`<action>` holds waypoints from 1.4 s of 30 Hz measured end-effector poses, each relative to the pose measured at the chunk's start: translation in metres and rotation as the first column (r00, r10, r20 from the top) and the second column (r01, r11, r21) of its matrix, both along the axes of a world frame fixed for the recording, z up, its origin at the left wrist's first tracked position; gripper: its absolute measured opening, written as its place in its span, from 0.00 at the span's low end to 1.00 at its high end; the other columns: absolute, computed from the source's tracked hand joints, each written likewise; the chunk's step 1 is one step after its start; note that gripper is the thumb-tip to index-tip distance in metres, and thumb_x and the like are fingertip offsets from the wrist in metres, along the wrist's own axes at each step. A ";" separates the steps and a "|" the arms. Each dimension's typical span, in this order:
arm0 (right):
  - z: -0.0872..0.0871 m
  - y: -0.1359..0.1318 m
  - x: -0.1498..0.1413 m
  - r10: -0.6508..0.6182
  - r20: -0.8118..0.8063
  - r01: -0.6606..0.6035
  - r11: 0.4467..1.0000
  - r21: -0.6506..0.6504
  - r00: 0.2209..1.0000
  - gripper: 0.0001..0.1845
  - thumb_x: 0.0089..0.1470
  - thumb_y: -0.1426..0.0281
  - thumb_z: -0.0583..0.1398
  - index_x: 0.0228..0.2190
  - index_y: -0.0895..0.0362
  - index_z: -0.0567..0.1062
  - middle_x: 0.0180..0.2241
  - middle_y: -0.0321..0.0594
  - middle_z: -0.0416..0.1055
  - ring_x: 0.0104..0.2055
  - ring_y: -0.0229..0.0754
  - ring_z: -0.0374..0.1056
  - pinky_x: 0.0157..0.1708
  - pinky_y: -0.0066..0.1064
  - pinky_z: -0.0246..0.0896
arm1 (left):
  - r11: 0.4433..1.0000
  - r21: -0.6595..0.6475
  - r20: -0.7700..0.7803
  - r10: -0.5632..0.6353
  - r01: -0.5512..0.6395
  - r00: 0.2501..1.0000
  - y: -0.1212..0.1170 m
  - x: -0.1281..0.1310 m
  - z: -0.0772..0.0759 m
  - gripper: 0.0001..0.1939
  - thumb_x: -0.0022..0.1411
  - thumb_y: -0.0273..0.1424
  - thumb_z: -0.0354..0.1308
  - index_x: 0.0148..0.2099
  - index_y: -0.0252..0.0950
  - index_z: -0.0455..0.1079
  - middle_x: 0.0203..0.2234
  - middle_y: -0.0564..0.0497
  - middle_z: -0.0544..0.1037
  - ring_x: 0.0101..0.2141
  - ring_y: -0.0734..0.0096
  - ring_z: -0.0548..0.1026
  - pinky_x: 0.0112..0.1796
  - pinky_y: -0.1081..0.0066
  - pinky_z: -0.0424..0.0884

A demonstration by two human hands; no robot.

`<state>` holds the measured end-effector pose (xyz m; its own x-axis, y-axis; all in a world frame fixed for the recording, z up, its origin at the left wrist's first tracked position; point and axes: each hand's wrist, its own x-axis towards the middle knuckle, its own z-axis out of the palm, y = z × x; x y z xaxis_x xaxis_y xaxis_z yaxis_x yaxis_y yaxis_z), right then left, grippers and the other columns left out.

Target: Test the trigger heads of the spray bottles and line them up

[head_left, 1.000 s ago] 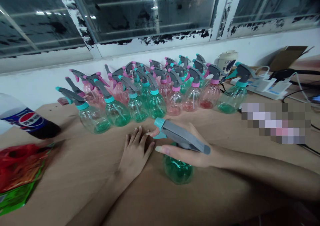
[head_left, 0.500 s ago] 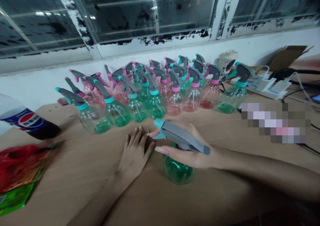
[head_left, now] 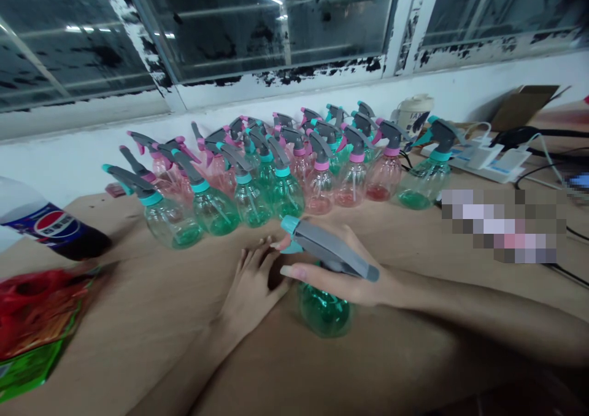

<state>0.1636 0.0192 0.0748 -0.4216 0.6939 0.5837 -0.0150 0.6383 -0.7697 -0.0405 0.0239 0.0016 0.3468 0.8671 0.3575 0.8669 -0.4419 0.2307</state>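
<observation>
A spray bottle (head_left: pixel 326 315) with a green clear body and a grey and turquoise trigger head stands on the wooden table in front of me. My right hand (head_left: pixel 354 269) is wrapped around its neck, thumb on the near side and a finger at the turquoise trigger below the nozzle. Just left of the bottle, my left hand (head_left: pixel 253 284) rests palm down on the tabletop, fingers apart and slightly bent, with nothing in it. Its thumb reaches close to the bottle; whether they touch I cannot tell. Behind my hands is a cluster of green spray bottles (head_left: pixel 289 195) and pink spray bottles (head_left: pixel 352 186).
At the left lie a cola bottle (head_left: pixel 59 229) and a red and green plastic package (head_left: pixel 37 318). A power strip (head_left: pixel 483 161) with plugs and cables, a white cup (head_left: pixel 414 116) and a cardboard box (head_left: pixel 524 112) are at the right. A window wall rises behind the table.
My left hand has shifted slightly right, nearer the bottle, and its fingers are more bent. My right hand keeps its hold on the spray bottle. The view has moved a little.
</observation>
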 end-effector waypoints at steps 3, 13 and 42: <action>-0.001 0.000 -0.001 0.005 -0.048 -0.005 1.000 0.001 0.999 0.11 0.49 0.71 0.64 0.37 0.56 0.74 0.33 0.36 0.75 0.40 0.40 0.73 0.41 0.31 0.69 | 0.995 -0.071 0.108 -0.065 0.073 0.992 -0.008 0.008 0.005 0.17 0.64 0.32 0.48 0.55 0.46 0.65 0.52 0.49 0.71 0.55 0.56 0.67 0.53 0.52 0.64; -0.003 -0.001 -0.001 -0.004 -0.054 0.007 0.999 0.042 0.999 0.16 0.47 0.69 0.66 0.41 0.56 0.74 0.40 0.38 0.75 0.41 0.40 0.73 0.42 0.32 0.70 | 0.967 -0.074 0.262 -0.217 0.243 0.941 -0.022 0.003 0.011 0.22 0.65 0.41 0.48 0.59 0.44 0.59 0.54 0.46 0.68 0.55 0.52 0.64 0.54 0.50 0.63; -0.035 0.013 -0.005 -0.081 0.265 0.014 0.969 0.245 0.961 0.50 0.43 0.51 0.65 0.60 0.58 0.53 0.63 0.55 0.49 0.66 0.50 0.45 0.62 0.50 0.46 | 0.954 -0.035 0.269 0.297 -0.299 0.916 -0.075 -0.045 0.027 0.25 0.56 0.45 0.59 0.53 0.40 0.63 0.50 0.46 0.65 0.51 0.54 0.69 0.52 0.54 0.67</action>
<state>0.1587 0.0323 0.0396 -0.5569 0.5716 0.6027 0.2078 0.7984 -0.5652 -0.0856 -0.0511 0.0287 -0.0366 0.9127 0.4069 0.8648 -0.1751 0.4706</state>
